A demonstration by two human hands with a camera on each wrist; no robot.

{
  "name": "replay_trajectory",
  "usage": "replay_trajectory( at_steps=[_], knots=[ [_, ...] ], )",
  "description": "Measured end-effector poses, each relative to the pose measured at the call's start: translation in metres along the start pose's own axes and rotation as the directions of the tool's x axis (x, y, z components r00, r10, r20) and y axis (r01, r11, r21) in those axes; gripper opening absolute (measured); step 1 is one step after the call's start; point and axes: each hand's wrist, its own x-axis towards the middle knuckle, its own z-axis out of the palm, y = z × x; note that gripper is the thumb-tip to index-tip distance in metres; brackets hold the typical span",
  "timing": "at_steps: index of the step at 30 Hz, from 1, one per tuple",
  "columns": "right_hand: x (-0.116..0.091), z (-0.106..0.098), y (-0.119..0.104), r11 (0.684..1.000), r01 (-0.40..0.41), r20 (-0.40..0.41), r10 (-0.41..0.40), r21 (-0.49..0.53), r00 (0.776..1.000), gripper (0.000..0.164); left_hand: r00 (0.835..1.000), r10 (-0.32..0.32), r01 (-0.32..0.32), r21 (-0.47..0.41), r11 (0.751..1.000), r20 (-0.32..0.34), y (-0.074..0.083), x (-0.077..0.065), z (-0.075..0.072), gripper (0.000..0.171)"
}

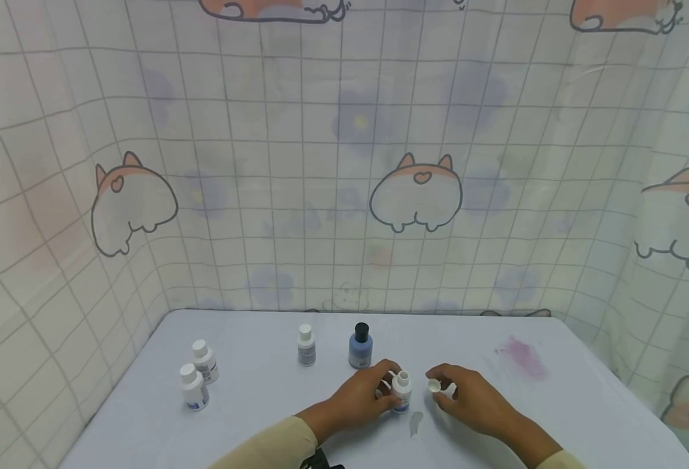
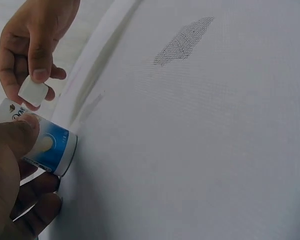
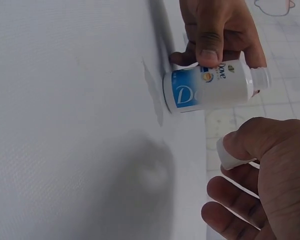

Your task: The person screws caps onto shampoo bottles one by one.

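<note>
My left hand (image 1: pixel 368 397) grips a small white Dove bottle (image 1: pixel 402 393) with a blue label, upright on the table with its neck uncovered. In the right wrist view the bottle (image 3: pixel 210 89) shows its bare threaded mouth, with the left thumb across its side. Just to the right, my right hand (image 1: pixel 473 400) pinches a white bottle cap (image 1: pixel 434 385) between thumb and fingers, apart from the bottle. The left wrist view shows that cap (image 2: pixel 33 92) close to the bottle's top, under the right thumb.
Two white capped bottles (image 1: pixel 195 387) stand on the left of the white table (image 1: pixel 251 417). Farther back are another white capped bottle (image 1: pixel 306 345) and a blue bottle (image 1: pixel 361 348) with a black cap. A pink stain (image 1: pixel 523 358) marks the right side; a patterned curtain (image 1: pixel 262 195) hangs behind.
</note>
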Motion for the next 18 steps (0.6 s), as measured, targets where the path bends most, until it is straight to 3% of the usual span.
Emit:
replay_trajectory(
  at_steps=[7, 18],
  knots=[
    [0.002, -0.001, -0.001, 1.000, 0.011, -0.018, -0.011, -0.008, 1.000, 0.031, 0.999, -0.024, 0.024, 0.018, 1.000, -0.026, -0.002, 0.003, 0.005, 0.061],
    [0.006, -0.008, -0.012, 0.999, -0.041, -0.017, 0.041, 0.012, 0.999, 0.032, 0.998, -0.034, 0.037, 0.060, 0.998, -0.054, -0.002, 0.003, 0.009, 0.058]
  ],
)
